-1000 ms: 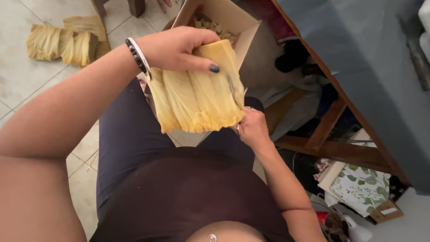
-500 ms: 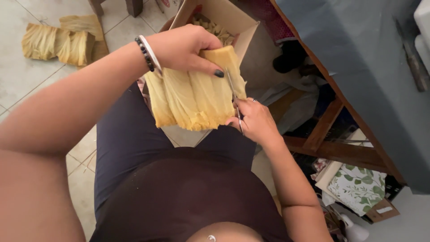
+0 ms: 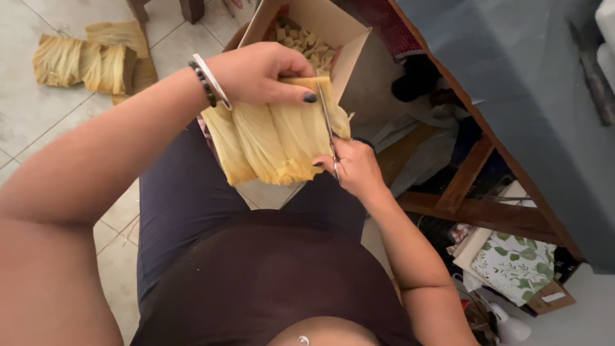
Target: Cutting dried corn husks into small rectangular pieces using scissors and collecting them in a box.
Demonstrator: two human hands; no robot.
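Far to the left of the cardboard box (image 3: 320, 29), a pile of dried corn husks (image 3: 83, 61) lies on the tiled floor (image 3: 38, 134). Nearer the box, my left hand (image 3: 262, 74) has its fingers curled tight over the top edge of a stack of husks (image 3: 275, 138), thumb pressed on the front, holding it up just below the box's open mouth. Inside the box lie small cut husk pieces (image 3: 301, 41). Along the stack's right edge, scissors (image 3: 328, 131) run upright, their blades against the husk. My right hand (image 3: 352, 166), below and right of the box, is wrapped around the scissor handles. Right of the box stands a blue-topped wooden table (image 3: 512, 83).
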